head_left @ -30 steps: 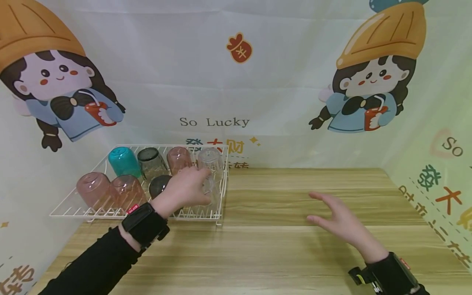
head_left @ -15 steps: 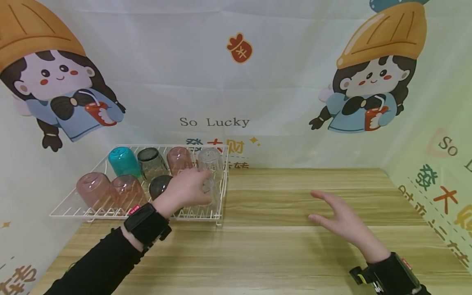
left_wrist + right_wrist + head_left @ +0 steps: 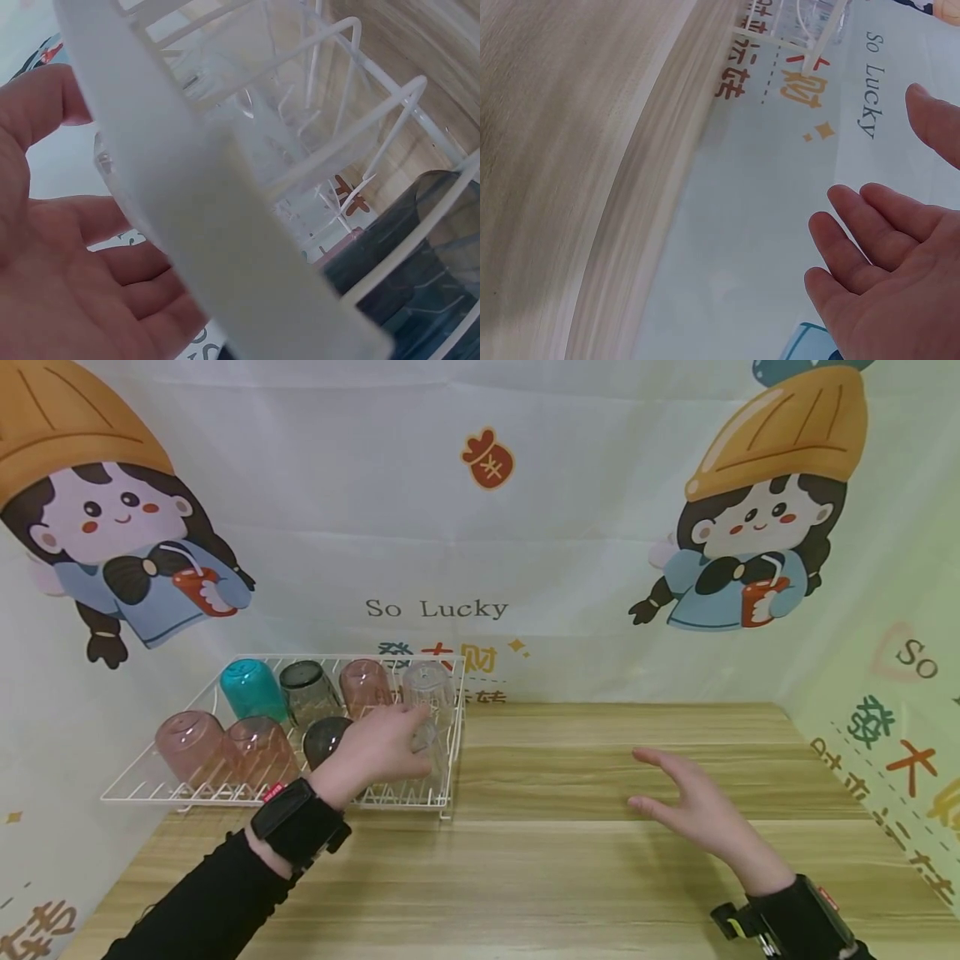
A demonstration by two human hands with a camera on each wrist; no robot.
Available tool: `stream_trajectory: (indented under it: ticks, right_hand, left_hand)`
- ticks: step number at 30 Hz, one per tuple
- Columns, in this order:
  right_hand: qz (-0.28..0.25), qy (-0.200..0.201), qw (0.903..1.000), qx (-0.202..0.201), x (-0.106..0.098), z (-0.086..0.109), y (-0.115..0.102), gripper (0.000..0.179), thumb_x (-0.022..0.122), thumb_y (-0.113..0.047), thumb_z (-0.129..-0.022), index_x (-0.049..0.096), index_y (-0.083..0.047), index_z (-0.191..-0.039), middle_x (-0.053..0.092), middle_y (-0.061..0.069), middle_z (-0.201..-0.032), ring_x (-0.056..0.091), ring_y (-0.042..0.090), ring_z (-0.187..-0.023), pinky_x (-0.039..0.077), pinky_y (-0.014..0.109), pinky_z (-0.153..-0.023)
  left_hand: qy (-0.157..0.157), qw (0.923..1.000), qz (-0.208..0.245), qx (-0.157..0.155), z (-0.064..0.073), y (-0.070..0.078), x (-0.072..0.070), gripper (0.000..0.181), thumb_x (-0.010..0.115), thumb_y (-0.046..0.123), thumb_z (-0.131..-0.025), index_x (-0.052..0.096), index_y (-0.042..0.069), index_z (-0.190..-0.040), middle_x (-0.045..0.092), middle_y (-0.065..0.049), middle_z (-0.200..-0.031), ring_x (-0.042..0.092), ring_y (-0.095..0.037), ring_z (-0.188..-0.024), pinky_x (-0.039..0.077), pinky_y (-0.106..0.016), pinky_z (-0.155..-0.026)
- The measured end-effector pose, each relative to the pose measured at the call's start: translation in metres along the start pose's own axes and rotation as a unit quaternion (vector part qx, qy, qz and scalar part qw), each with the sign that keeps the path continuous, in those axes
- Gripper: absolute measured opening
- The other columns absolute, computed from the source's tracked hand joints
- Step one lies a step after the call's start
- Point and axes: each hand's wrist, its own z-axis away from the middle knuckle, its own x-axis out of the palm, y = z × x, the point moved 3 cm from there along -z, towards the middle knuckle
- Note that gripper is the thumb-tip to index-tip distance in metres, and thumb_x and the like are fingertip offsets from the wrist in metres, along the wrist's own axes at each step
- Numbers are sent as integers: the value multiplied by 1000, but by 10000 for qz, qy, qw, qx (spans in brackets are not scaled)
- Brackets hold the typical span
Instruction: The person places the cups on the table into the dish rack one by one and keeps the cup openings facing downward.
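In the head view, a white wire rack at the left bears several upturned drinking glasses. My left hand grips a clear glass at the rack's front right corner, thumb on the near side and fingers on the far side. The left wrist view has this hand behind the blurred white rack edge, its fingertips partly hidden. Just left of the hand sits a dark grey glass, partly covered by it. My right hand hovers over the table at the right, fingers apart and holding nothing.
Also on the rack are a teal glass, a grey glass, a pink glass, another clear glass and two more pinkish glasses at the front left. A printed cloth hangs behind the wooden table.
The left wrist and forearm have shifted slightly to the right, while the left fingers stay at the clear glass. The right hand is almost still, and the glasses keep their places.
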Motion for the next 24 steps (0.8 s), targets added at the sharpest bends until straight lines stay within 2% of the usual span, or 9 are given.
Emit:
stream_trajectory:
  ticks: [2,5,9,17,21,24]
  right_hand:
    - [-12,1,10000,8,0,0,0,62,75,-18,-89,48,8,-138,51,28,-137,45,49,-126,37,65,-101]
    - [4,4,10000,18,-1,1,-2,62,75,-17,-88,48,9,-138,51,28,-137,45,49,-126,37,65,-101]
    - [93,-7,10000,9,-4,1,-4,62,76,-15,-88,48,9,-138,51,28,-138,45,49,-126,37,64,-101]
    - [293,70,9994,-148,-8,1,-14,62,77,-15,-87,50,9,-137,53,28,-136,46,49,-124,39,64,-100]
    - [409,100,9988,-234,-7,2,-20,62,78,-15,-86,51,9,-136,54,27,-135,47,49,-123,40,64,-99]
    - [465,76,9987,-218,-7,3,-24,63,78,-15,-86,50,8,-137,54,27,-135,47,48,-124,40,63,-99]
  left_hand:
    - [34,10000,56,-15,1,0,0,79,70,25,-76,43,-1,-147,60,-22,-127,60,-29,-93,53,-46,-75]
    - [166,9998,139,-43,3,2,0,83,70,26,-77,39,-3,-149,54,-25,-135,59,-36,-108,53,-51,-83]
    - [449,9985,310,-58,7,3,0,83,72,28,-81,37,-3,-150,49,-27,-141,53,-42,-121,49,-56,-93]
    - [1067,9924,606,75,17,11,-4,84,75,31,-84,36,-6,-149,48,-28,-142,49,-45,-125,43,-57,-101]
    - [1531,9857,684,196,20,18,-3,83,79,30,-82,39,-5,-146,53,-26,-136,53,-42,-120,45,-55,-100]
    - [1755,9815,732,223,23,22,1,84,79,31,-81,40,-5,-146,52,-26,-138,51,-43,-123,43,-55,-102]
